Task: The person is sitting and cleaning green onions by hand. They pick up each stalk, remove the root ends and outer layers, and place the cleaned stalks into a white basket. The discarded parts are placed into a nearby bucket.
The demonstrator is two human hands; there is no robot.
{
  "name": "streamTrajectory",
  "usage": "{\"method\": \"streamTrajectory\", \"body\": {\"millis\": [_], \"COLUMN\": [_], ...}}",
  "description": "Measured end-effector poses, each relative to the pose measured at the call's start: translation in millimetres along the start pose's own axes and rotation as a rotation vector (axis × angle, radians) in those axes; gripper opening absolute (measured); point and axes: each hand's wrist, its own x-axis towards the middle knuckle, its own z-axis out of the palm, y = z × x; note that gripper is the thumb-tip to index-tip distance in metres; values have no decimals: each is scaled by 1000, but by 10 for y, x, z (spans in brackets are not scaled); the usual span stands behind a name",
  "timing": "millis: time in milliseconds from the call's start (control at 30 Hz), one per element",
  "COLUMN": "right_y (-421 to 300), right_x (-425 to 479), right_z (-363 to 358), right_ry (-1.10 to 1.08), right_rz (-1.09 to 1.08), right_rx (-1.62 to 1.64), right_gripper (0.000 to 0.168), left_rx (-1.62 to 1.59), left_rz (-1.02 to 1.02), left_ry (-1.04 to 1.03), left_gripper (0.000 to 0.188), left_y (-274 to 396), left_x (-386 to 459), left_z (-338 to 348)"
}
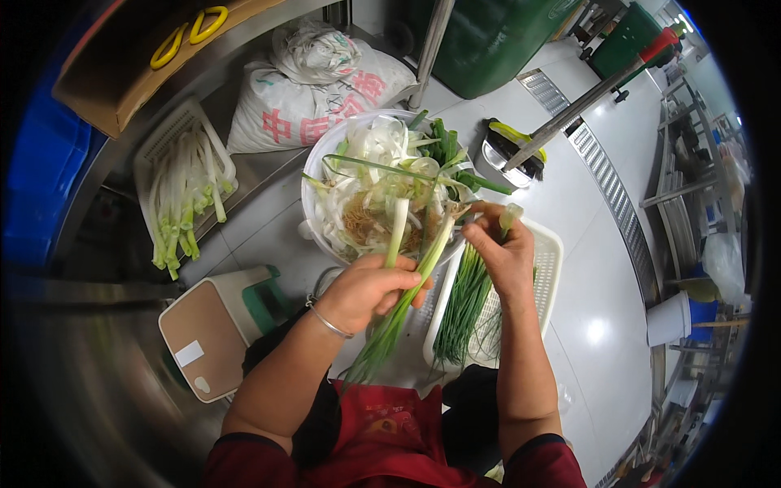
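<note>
My left hand [369,285] is closed around a bunch of green onions [421,268], their white ends pointing up and their green leaves hanging down towards my lap. By the root end of the bunch is my right hand [503,241], its thumb and forefinger close to the roots, with a pale piece of onion peel [511,216] at its fingers. Beyond both hands stands a round white tub [308,204] heaped with white peelings, brown roots and green leaf pieces. Below my right hand, a white perforated basket [552,256] holds thin green stalks [457,317].
Trimmed white leek stalks [183,195] lie in a basket [143,165] on the left shelf, beside white woven sacks [323,97]. A lidded bin [201,335] stands at left. Yellow-handled scissors [189,36] lie at a cardboard box [122,104]. A metal pole [567,116] slants near a dustpan [500,161].
</note>
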Motion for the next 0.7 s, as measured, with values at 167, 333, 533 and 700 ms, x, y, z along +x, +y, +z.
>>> {"method": "streamTrajectory", "body": {"millis": [167,333,533,700], "right_y": [-57,-74,0,39], "right_x": [-61,-52,76,14], "right_z": [64,10,-44,-56], "right_ry": [4,43,160,35], "right_rz": [-29,-77,-98,78], "right_rx": [50,-59,-93,-282], "right_gripper": [18,14,23,26], "left_rx": [87,187,276,296], "left_rz": [-38,166,194,203], "left_ry": [-37,97,69,163], "left_gripper": [18,14,19,23], "left_y": [21,-80,-111,-103], "left_x": [1,21,40,37], "left_z": [68,227,105,99]}}
